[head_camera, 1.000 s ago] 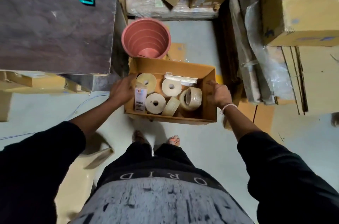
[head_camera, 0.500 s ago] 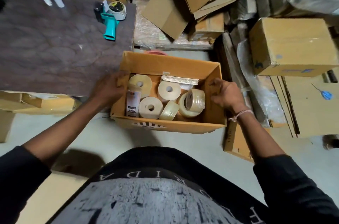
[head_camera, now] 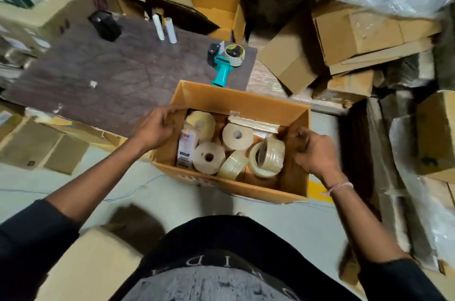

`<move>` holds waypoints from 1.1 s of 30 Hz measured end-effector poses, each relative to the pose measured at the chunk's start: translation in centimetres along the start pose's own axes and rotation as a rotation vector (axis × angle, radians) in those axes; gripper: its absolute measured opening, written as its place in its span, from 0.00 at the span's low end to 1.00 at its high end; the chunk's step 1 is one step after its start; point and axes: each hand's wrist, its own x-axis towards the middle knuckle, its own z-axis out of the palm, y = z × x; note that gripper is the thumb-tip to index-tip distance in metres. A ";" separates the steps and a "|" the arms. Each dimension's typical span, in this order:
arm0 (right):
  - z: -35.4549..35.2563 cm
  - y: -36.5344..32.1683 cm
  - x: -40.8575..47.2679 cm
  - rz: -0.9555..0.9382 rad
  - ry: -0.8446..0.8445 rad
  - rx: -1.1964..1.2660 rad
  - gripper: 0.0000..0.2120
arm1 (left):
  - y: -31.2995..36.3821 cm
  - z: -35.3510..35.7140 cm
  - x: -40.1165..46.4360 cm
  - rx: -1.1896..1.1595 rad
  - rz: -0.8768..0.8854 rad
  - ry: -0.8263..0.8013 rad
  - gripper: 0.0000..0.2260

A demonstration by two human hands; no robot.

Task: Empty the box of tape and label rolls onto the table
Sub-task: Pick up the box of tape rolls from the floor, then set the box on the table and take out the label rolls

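You raised the box from near the floor to the tabletop edge at its 5 o'clock corner, left hand and right hand each clamping a side wall, rolls still inside, ready to tip.

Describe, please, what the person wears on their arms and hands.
Both arms carry dark, black-looking long sleeves pushed up toward the elbows, leaving the forearms bare. The left hand is bare, with no glove, ring or band visible. The right hand is also ungloved; a thin pale thread bracelet circles its wrist.
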 end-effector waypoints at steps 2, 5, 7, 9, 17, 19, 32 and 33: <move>1.0 -1.9 1.3 -0.027 -0.021 0.009 0.13 | -1.3 -1.3 0.9 0.021 -0.031 0.036 0.30; 2.5 -5.1 3.1 -0.070 -0.057 0.023 0.12 | -2.6 -3.3 1.7 0.035 -0.085 0.096 0.28; 3.2 -7.5 4.1 -0.099 -0.092 0.019 0.14 | -4.0 -4.5 2.5 0.028 -0.105 0.110 0.28; 3.8 -10.1 5.1 -0.119 -0.101 0.013 0.14 | -5.6 -5.9 3.7 0.024 -0.109 0.134 0.28; 8.3 -20.7 8.3 -0.102 -0.082 -0.017 0.13 | -13.8 -12.6 10.3 0.050 -0.088 0.122 0.27; 9.8 -23.5 8.9 -0.090 -0.051 -0.016 0.11 | -15.6 -14.6 12.1 0.057 -0.066 0.124 0.27; 13.9 -33.9 12.0 0.048 0.034 -0.114 0.09 | -22.4 -20.8 19.1 0.164 0.090 0.115 0.22; 13.8 -33.8 12.1 0.043 0.016 -0.122 0.10 | -22.6 -20.6 19.2 0.173 0.086 0.110 0.22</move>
